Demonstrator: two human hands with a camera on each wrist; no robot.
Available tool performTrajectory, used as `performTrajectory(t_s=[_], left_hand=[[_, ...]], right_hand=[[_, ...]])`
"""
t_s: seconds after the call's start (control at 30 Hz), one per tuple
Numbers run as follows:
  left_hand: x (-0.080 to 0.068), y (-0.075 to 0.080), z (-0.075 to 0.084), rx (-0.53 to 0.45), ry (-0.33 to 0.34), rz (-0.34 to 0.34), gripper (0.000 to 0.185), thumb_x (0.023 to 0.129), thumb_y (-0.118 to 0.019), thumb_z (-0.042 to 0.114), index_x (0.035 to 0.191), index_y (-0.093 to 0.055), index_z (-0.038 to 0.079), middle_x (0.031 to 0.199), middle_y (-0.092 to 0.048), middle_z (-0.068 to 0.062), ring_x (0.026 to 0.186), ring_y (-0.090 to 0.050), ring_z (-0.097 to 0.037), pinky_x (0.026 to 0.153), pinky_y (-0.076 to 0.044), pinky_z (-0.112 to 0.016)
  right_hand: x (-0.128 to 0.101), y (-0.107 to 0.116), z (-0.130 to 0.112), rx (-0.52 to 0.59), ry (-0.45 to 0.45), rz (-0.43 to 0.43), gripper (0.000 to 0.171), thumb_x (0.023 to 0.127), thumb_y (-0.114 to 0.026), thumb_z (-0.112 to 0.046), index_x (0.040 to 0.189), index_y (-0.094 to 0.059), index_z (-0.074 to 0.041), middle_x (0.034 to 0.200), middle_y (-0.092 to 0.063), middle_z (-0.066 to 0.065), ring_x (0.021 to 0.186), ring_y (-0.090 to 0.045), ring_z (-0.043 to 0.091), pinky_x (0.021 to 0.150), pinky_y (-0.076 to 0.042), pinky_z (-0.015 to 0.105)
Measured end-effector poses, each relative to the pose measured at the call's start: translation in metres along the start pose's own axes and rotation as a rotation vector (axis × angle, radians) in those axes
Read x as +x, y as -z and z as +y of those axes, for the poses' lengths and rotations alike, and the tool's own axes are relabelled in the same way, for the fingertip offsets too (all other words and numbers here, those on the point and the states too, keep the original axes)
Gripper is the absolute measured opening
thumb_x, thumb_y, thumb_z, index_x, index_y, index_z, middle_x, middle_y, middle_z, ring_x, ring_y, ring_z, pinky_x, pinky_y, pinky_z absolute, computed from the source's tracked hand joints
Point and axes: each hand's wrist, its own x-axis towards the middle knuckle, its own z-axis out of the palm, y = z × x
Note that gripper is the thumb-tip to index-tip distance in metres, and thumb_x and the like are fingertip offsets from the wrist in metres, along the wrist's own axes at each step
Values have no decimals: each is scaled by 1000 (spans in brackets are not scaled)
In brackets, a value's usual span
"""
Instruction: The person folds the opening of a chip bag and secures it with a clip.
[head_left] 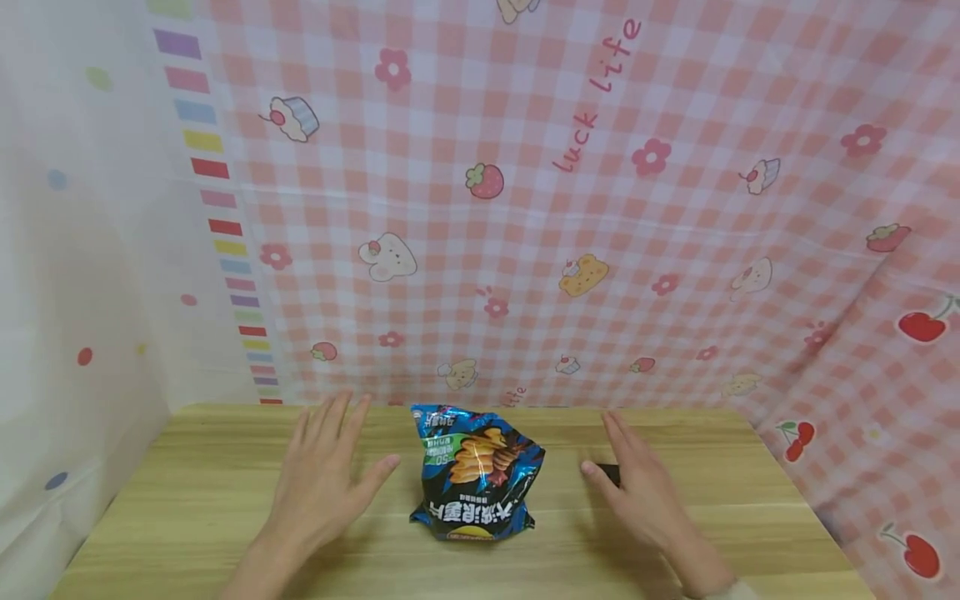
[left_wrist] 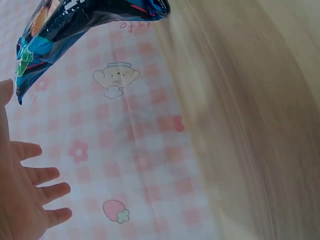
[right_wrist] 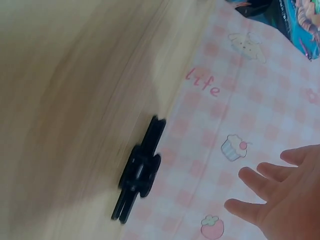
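- Chip bag (head_left: 480, 475) rests on the table (head_left: 382, 558) between left grip (head_left: 322, 475) and right grip (head_left: 639, 487).
- Both released, holding nothing.
- Seemingly a pre-contact step; grasping would call for both moving inward.

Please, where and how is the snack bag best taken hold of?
Probably grip the snack bag lightly by its two side edges, the left hand coming from the left and the right hand from the right. Its middle looks puffed, the edges look thinner, and it sits between both hands.
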Motion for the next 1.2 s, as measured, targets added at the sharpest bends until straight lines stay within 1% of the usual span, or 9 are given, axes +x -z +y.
performTrajectory(t_s=[0.23, 0.37, 0.47, 0.6, 0.7, 0.83, 0.93, 1.1, 1.2], left_hand=[[6, -1, 12, -72, 9, 39, 85, 93, -72, 55, 155, -44, 5, 158, -42, -25, 142, -43, -47, 114, -34, -67], [14, 0, 22, -115, 15, 50, 86, 91, -74, 57, 155, -44, 7, 154, -47, -22, 139, -47, -45, 112, -37, -66], [18, 0, 31, -131, 14, 54, 89, 88, -75, 60, 154, -45, 9, 153, -49, -20, 137, -49, -43, 111, -39, -65], [25, 1, 42, -133, 5, 51, 90, 84, -78, 61, 153, -48, 11, 151, -52, -16, 136, -51, -41, 110, -42, -63], [30, -1, 51, -132, -27, 53, 89, 83, -79, 61, 151, -50, 10, 149, -54, -14, 133, -53, -38, 109, -43, -61], [36, -6, 60, -112, -112, 101, 85, 82, -80, 58, 144, -57, 5, 139, -61, -16, 126, -57, -37, 107, -45, -58], [41, -10, 66, -98, -167, 141, 79, 81, -82, 57, 137, -62, 4, 133, -64, -16, 122, -60, -35, 105, -46, -57], [45, -15, 73, -94, -209, 170, 77, 80, -82, 58, 135, -65, 7, 129, -66, -13, 120, -60, -34, 104, -47, -54], [47, -19, 77, -94, -228, 180, 73, 79, -82, 57, 133, -66, 9, 127, -66, -11, 119, -60, -32, 104, -47, -53]], right_hand=[[2, -8, -17, 100, -18, 12, 74, 107, -59, -45, 162, -31, -3, 165, -33, 24, 148, -35, 49, 114, -32, 70], [3, -15, -25, 184, -26, 28, 71, 106, -61, -43, 161, -35, -8, 157, -46, 23, 141, -46, 48, 108, -39, 71], [3, -21, -30, 251, -32, 48, 68, 104, -65, -41, 159, -39, -10, 149, -54, 19, 134, -53, 44, 104, -44, 70], [5, -27, -38, 362, -2, 89, 65, 100, -73, -30, 154, -45, -6, 146, -59, 17, 130, -58, 39, 105, -46, 65], [6, -31, -44, 443, 9, 99, 64, 97, -77, -25, 151, -49, -5, 143, -61, 13, 126, -61, 33, 104, -49, 58], [7, -35, -51, 519, -11, 95, 61, 95, -80, -24, 148, -54, -6, 137, -65, 8, 120, -64, 27, 99, -54, 50], [9, -39, -55, 562, -18, 94, 57, 93, -81, -22, 143, -58, -5, 131, -68, 7, 115, -66, 25, 95, -56, 46], [10, -42, -61, 629, -69, 77, 50, 91, -83, -19, 135, -65, -4, 117, -72, 4, 107, -67, 22, 94, -56, 47], [11, -43, -65, 656, -118, 60, 46, 91, -84, -19, 132, -67, -6, 109, -73, 2, 105, -67, 23, 94, -55, 50]])
